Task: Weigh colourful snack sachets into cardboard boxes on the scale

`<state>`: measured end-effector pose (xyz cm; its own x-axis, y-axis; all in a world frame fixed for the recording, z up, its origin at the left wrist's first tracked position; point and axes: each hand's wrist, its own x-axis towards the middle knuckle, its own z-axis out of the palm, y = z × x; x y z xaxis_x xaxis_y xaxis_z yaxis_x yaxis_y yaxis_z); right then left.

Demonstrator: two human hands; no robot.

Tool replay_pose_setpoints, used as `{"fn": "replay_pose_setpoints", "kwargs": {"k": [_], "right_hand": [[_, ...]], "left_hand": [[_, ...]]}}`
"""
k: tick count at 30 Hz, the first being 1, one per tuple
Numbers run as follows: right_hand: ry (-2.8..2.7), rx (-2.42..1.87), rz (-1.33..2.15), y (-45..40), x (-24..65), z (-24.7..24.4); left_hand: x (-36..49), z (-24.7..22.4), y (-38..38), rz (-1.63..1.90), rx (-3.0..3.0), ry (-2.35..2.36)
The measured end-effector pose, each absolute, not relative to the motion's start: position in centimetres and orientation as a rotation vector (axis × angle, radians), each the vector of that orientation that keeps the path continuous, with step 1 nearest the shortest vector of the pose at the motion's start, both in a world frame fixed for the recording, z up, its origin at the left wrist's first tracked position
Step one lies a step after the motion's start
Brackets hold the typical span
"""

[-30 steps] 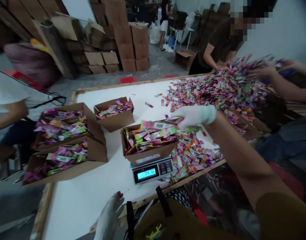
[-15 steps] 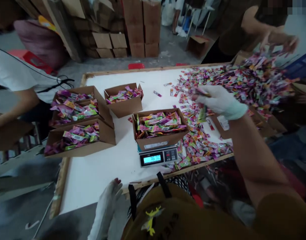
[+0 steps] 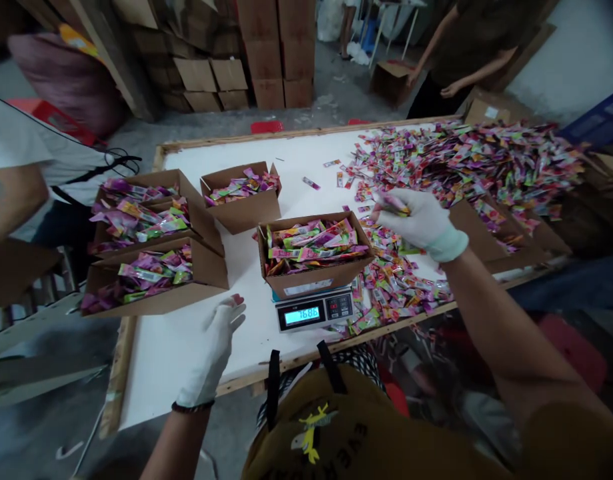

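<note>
Right hand (image 3: 422, 220), white-gloved, over the near edge of the loose sachet pile (image 3: 466, 163), right of the box on the scale. Fingers curled shut on a few sachets (image 3: 395, 203), pinched at the fingertips, just above the scattered ones.

Left hand (image 3: 212, 347), also gloved, flat and open, fingers spread, holding nothing; over the bare white table (image 3: 196, 353) near the front edge, left of the scale. Fingertips of the glove cut off (red nails showing).

Cardboard box (image 3: 313, 257) filled with coloured sachets, seated on the digital scale (image 3: 313, 310); lit display facing the near edge, digits not read with certainty. More sachets strewn on the table right of the scale, between box and near edge.

Left part of table: three open boxes (image 3: 146, 263) packed with sachets, touching one another, well apart from the scale. Fourth, smaller box (image 3: 241, 197) farther back, between that group and the weighed box, also filled.

Far right: big sachet heap spread over the far right of the table; open brown cartons (image 3: 491, 237) at its near side.

Second person at left edge, white sleeve (image 3: 16, 150) and forearm only. Third person standing at far right beyond the table, dark top. Stacked cartons (image 3: 266, 60) on the floor at the far side.
</note>
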<state>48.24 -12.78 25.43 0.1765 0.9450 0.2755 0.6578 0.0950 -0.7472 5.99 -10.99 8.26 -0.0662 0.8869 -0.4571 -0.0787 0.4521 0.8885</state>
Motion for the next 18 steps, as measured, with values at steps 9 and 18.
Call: {"fn": "replay_pose_setpoints", "kwargs": {"k": [9, 18], "right_hand": [[-1.950, -1.564, 0.507, -8.3, 43.4, 25.0], [-1.899, -1.534, 0.364, -6.3, 43.3, 24.6]], "left_hand": [[7.0, 6.4, -12.9, 0.891, 0.679, 1.393], [4.1, 3.6, -15.5, 0.866, 0.489, 1.520]]}}
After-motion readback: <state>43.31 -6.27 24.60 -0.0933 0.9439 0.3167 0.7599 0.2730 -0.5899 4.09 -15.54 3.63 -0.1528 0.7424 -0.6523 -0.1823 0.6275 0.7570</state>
